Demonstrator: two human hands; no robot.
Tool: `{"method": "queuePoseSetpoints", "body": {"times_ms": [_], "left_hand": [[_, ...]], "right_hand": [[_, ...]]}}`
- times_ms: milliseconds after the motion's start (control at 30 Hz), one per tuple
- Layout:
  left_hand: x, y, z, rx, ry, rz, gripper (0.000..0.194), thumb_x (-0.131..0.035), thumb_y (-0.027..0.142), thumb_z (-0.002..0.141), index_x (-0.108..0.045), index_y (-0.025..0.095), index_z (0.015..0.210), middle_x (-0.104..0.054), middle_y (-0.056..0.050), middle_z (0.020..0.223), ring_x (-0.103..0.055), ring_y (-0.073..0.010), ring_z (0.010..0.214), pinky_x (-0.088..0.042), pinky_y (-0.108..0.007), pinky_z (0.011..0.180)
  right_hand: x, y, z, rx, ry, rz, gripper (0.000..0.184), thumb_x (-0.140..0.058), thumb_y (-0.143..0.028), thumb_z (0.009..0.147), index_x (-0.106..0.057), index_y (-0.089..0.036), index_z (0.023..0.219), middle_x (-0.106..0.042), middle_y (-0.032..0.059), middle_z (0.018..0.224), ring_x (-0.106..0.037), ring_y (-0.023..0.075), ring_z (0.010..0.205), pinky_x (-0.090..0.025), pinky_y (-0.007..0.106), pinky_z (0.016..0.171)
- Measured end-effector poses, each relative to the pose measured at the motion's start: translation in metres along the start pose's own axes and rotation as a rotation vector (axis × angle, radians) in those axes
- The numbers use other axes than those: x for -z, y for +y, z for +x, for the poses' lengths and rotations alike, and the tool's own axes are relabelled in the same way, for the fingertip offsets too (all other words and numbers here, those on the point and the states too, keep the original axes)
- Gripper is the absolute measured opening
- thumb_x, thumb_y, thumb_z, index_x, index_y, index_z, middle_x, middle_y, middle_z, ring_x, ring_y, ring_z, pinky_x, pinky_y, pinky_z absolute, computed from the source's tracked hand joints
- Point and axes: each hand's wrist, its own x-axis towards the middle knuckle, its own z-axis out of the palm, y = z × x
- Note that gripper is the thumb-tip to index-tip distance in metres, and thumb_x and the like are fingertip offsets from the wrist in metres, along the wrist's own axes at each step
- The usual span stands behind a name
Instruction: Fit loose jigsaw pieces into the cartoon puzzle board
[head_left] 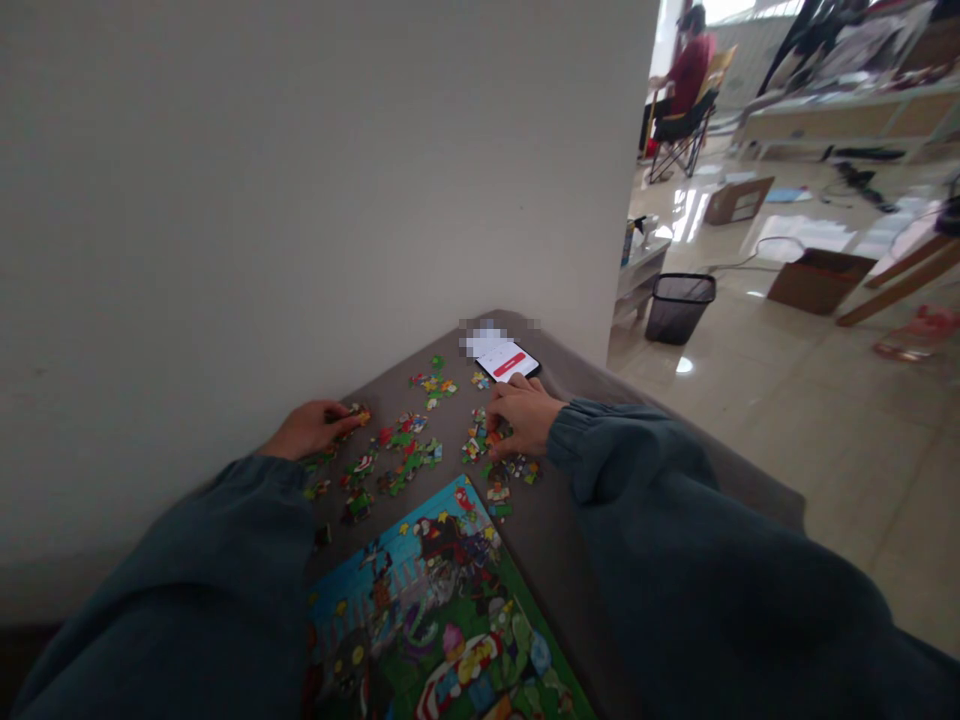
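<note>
Puzzle pieces (411, 460), grey tabletop (551, 560) (cornered), glossy floor (739, 395)

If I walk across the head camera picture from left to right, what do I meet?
Left hand → little green puzzle piece near the wall → right hand → black mesh bin → nearer cardboard box on the floor.

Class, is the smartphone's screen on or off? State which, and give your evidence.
On: the smartphone shows a bright white display with a red bar.
</note>
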Motion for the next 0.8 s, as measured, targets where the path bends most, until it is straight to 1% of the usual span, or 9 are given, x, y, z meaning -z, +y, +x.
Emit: {"method": "queuePoseSetpoints", "body": {"times_ms": [133, 200, 267, 333, 400, 467, 533, 667, 800], "left_hand": [[0.008, 0.012, -0.012, 0.073, -0.070, -0.010, 0.034, -0.065, 0.037, 0.094, -0.063, 0.017, 0.122, -0.065, -0.009, 0.124, -0.067, -0.0262, 0.105, -0.058, -0.046, 0.088], [0.015, 0.018, -0.019, 0.081, -0.036, -0.048, 0.036, -0.065, 0.038, 0.094, -0.063, 0.017, 0.122, -0.065, -0.008, 0.124, -0.066, -0.0273, 0.106, -0.058, -0.047, 0.089], [0.019, 0.027, -0.025, 0.085, 0.031, -0.100, 0.037, -0.066, 0.038, 0.093, -0.063, 0.016, 0.123, -0.065, -0.008, 0.125, -0.066, -0.0281, 0.107, -0.058, -0.047, 0.089], [0.020, 0.039, -0.034, 0.078, 0.110, -0.162, 0.038, -0.065, 0.038, 0.094, -0.061, 0.017, 0.125, -0.064, -0.009, 0.127, -0.066, -0.0272, 0.108, -0.058, -0.048, 0.090], [0.014, 0.056, -0.046, 0.031, 0.150, -0.238, 0.038, -0.064, 0.038, 0.094, -0.060, 0.017, 0.127, -0.064, -0.010, 0.127, -0.066, -0.0262, 0.107, -0.057, -0.048, 0.090], [0.002, 0.079, -0.064, -0.072, 0.111, -0.324, 0.038, -0.066, 0.039, 0.093, -0.061, 0.017, 0.124, -0.068, -0.010, 0.120, -0.068, -0.0247, 0.103, -0.057, -0.048, 0.090], [-0.010, 0.103, -0.086, -0.184, 0.023, -0.400, 0.040, -0.074, 0.048, 0.083, -0.068, 0.020, 0.110, -0.075, -0.007, 0.107, -0.071, -0.0251, 0.095, -0.058, -0.045, 0.090], [-0.026, 0.142, -0.121, -0.324, -0.129, -0.510, 0.049, -0.079, 0.065, 0.067, -0.072, 0.024, 0.094, -0.080, -0.005, 0.092, -0.075, -0.0284, 0.085, -0.061, -0.043, 0.082], [-0.026, 0.154, -0.131, -0.350, -0.154, -0.577, 0.049, -0.079, 0.066, 0.065, -0.072, 0.025, 0.089, -0.080, -0.005, 0.096, -0.075, -0.0296, 0.091, -0.061, -0.045, 0.087]], "right_hand": [[0.010, 0.003, 0.004, 0.031, 0.008, 0.113, 0.027, -0.092, -0.023, 0.064, -0.070, -0.018, 0.078, -0.071, 0.0040, 0.087, -0.060, 0.0231, 0.095, -0.040, 0.034, 0.084], [0.019, 0.007, 0.007, 0.031, 0.068, 0.194, 0.018, -0.084, -0.018, 0.074, -0.068, -0.017, 0.082, -0.071, 0.0010, 0.080, -0.061, 0.0161, 0.080, -0.042, 0.029, 0.077], [0.027, 0.011, 0.011, -0.008, 0.194, 0.250, 0.012, -0.074, -0.018, 0.086, -0.066, -0.016, 0.095, -0.072, 0.0026, 0.088, -0.060, 0.0127, 0.075, -0.044, 0.027, 0.073], [0.030, 0.012, 0.014, -0.052, 0.338, 0.359, 0.021, -0.069, -0.022, 0.091, -0.062, -0.013, 0.109, -0.072, 0.0061, 0.098, -0.062, 0.0123, 0.075, -0.048, 0.028, 0.072], [0.027, 0.009, 0.017, -0.043, 0.406, 0.630, 0.034, -0.073, -0.024, 0.087, -0.059, -0.013, 0.117, -0.072, 0.0064, 0.096, -0.065, 0.0129, 0.076, -0.052, 0.028, 0.072], [0.018, 0.002, 0.019, 0.012, 0.363, 0.952, 0.044, -0.080, -0.022, 0.080, -0.061, -0.014, 0.119, -0.073, 0.0033, 0.089, -0.068, 0.0137, 0.075, -0.055, 0.029, 0.074], [0.008, -0.005, 0.019, 0.062, 0.256, 1.117, 0.047, -0.083, -0.018, 0.076, -0.064, -0.016, 0.118, -0.072, 0.0000, 0.082, -0.068, 0.0128, 0.074, -0.056, 0.028, 0.074], [-0.001, -0.013, 0.019, 0.109, 0.170, 1.094, 0.025, -0.081, -0.021, 0.077, -0.072, -0.016, 0.100, -0.069, -0.0031, 0.074, -0.060, 0.0088, 0.063, -0.051, 0.024, 0.064], [0.004, -0.012, 0.017, 0.142, 0.159, 1.033, 0.017, -0.082, -0.027, 0.077, -0.074, -0.016, 0.088, -0.066, -0.0038, 0.068, -0.055, 0.0082, 0.059, -0.048, 0.023, 0.059]]}}
